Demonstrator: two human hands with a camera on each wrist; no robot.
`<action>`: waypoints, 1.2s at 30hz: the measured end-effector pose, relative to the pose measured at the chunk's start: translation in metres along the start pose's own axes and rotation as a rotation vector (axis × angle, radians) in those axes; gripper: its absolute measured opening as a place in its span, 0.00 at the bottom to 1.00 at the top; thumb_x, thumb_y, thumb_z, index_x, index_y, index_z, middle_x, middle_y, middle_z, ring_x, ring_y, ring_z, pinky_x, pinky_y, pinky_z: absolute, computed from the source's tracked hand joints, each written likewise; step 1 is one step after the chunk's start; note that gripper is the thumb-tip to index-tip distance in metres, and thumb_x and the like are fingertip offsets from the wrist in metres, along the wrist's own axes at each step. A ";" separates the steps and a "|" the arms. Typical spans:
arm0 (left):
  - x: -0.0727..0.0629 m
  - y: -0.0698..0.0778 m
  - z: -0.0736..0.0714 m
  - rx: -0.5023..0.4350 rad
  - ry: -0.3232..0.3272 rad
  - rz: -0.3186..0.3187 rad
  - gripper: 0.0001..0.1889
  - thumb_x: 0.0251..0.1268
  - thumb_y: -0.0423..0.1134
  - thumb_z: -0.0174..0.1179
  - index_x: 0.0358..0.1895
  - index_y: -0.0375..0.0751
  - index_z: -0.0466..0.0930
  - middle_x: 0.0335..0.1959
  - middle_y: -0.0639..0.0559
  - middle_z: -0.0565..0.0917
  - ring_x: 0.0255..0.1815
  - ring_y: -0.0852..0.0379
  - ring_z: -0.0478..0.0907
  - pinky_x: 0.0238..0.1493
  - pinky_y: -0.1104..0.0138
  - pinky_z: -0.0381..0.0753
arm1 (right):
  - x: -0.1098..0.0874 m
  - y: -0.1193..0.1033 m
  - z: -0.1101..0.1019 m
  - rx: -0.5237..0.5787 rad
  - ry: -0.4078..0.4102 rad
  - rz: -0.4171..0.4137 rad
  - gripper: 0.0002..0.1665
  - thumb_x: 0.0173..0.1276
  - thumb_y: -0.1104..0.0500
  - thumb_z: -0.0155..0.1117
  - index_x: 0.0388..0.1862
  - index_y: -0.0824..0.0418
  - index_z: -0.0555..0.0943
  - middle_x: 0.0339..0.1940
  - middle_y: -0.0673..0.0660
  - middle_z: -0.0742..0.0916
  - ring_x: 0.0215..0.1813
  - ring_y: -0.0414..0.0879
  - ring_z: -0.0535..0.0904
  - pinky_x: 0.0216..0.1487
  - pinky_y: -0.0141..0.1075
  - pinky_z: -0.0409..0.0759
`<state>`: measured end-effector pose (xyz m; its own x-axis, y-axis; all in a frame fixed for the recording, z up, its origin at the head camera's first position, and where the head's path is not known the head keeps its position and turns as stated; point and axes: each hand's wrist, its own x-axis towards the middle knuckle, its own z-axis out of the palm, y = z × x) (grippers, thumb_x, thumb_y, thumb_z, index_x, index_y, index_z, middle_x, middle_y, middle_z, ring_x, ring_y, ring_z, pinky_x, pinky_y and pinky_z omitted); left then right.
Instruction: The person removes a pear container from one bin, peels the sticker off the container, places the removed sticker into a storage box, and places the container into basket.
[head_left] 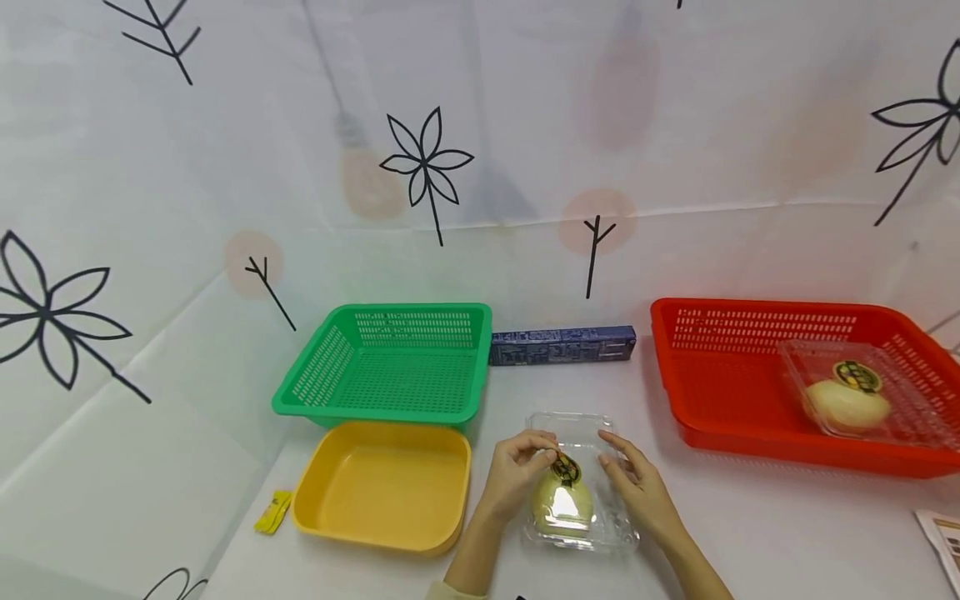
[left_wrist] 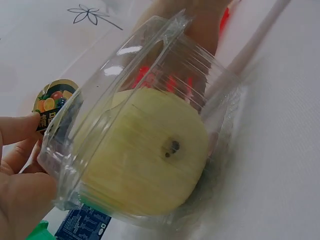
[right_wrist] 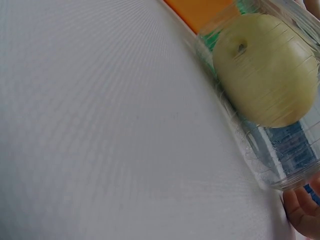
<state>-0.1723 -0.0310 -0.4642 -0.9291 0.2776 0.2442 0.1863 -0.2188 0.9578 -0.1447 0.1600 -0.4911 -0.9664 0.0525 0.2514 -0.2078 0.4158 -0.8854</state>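
A clear plastic clamshell box lies on the white table with a pale yellow-green, pear-like fruit inside; its dark dimple shows through the ribbed wall. A black and gold oval sticker with fruit pictures is on the box top, part of it standing off the plastic in the left wrist view. My left hand pinches the sticker's edge between thumb and finger. On the box's right side rests my right hand, fingers extended; the right wrist view shows only its fingertips at the box's end.
A yellow tray stands left of the box, with a green basket behind it. At right, a red basket holds another boxed fruit. A blue carton lies behind; a small yellow packet lies far left.
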 end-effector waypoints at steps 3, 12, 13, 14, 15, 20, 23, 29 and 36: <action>-0.001 -0.002 -0.001 -0.067 -0.004 -0.052 0.12 0.58 0.22 0.55 0.38 0.09 0.69 0.42 0.30 0.79 0.47 0.59 0.75 0.56 0.69 0.72 | -0.001 0.001 -0.001 -0.003 0.001 0.009 0.22 0.69 0.60 0.56 0.61 0.63 0.73 0.61 0.66 0.76 0.46 0.39 0.77 0.46 0.34 0.77; -0.002 -0.004 -0.001 -0.153 0.011 -0.082 0.15 0.59 0.22 0.54 0.40 0.05 0.65 0.37 0.55 0.81 0.46 0.59 0.76 0.53 0.70 0.73 | 0.000 -0.001 -0.001 0.023 -0.005 0.009 0.22 0.69 0.60 0.56 0.61 0.64 0.73 0.61 0.66 0.76 0.43 0.37 0.77 0.41 0.32 0.77; -0.002 -0.004 -0.001 -0.157 0.013 -0.086 0.16 0.58 0.21 0.54 0.40 0.04 0.64 0.37 0.55 0.80 0.46 0.59 0.76 0.53 0.70 0.73 | 0.000 -0.001 0.000 0.023 -0.005 0.009 0.22 0.69 0.60 0.56 0.61 0.64 0.73 0.61 0.66 0.76 0.44 0.39 0.77 0.41 0.31 0.77; -0.002 -0.004 -0.001 -0.165 0.019 -0.086 0.16 0.58 0.21 0.54 0.40 0.04 0.64 0.37 0.55 0.81 0.47 0.59 0.76 0.54 0.70 0.73 | 0.000 -0.001 0.000 0.022 -0.005 0.009 0.22 0.69 0.60 0.56 0.61 0.64 0.73 0.61 0.66 0.76 0.44 0.41 0.77 0.41 0.32 0.77; -0.002 -0.004 -0.001 -0.174 0.024 -0.086 0.15 0.58 0.21 0.54 0.40 0.04 0.64 0.37 0.54 0.80 0.47 0.58 0.76 0.54 0.69 0.73 | 0.000 -0.001 0.000 0.025 -0.007 0.009 0.22 0.69 0.60 0.56 0.61 0.64 0.73 0.61 0.66 0.76 0.45 0.43 0.77 0.41 0.32 0.77; -0.002 -0.006 0.000 -0.257 0.042 -0.076 0.05 0.58 0.20 0.53 0.31 0.25 0.79 0.35 0.54 0.81 0.49 0.53 0.74 0.55 0.69 0.72 | 0.000 -0.001 0.000 0.010 -0.007 0.006 0.22 0.69 0.60 0.56 0.61 0.63 0.73 0.61 0.67 0.76 0.46 0.48 0.77 0.43 0.32 0.77; -0.003 -0.007 0.000 -0.301 0.034 -0.063 0.15 0.59 0.21 0.53 0.29 0.46 0.83 0.34 0.57 0.81 0.49 0.56 0.73 0.56 0.69 0.70 | -0.001 -0.001 -0.001 -0.004 -0.006 0.009 0.22 0.69 0.60 0.56 0.61 0.63 0.73 0.61 0.66 0.76 0.47 0.46 0.77 0.44 0.33 0.77; -0.004 -0.009 0.001 -0.356 0.047 -0.022 0.19 0.60 0.21 0.51 0.29 0.52 0.84 0.33 0.61 0.82 0.48 0.59 0.74 0.59 0.68 0.67 | 0.000 0.001 -0.001 -0.009 -0.002 -0.007 0.22 0.69 0.60 0.56 0.61 0.63 0.73 0.61 0.66 0.76 0.47 0.43 0.76 0.46 0.33 0.76; -0.005 -0.015 0.002 -0.399 0.072 0.025 0.22 0.61 0.19 0.48 0.30 0.52 0.84 0.31 0.62 0.82 0.48 0.60 0.73 0.60 0.68 0.65 | 0.000 0.002 0.000 -0.007 0.000 -0.002 0.22 0.69 0.60 0.56 0.61 0.63 0.73 0.61 0.66 0.76 0.46 0.36 0.75 0.46 0.31 0.76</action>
<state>-0.1702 -0.0275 -0.4795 -0.9486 0.2047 0.2415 0.0832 -0.5747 0.8141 -0.1446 0.1610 -0.4930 -0.9661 0.0515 0.2530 -0.2085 0.4220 -0.8823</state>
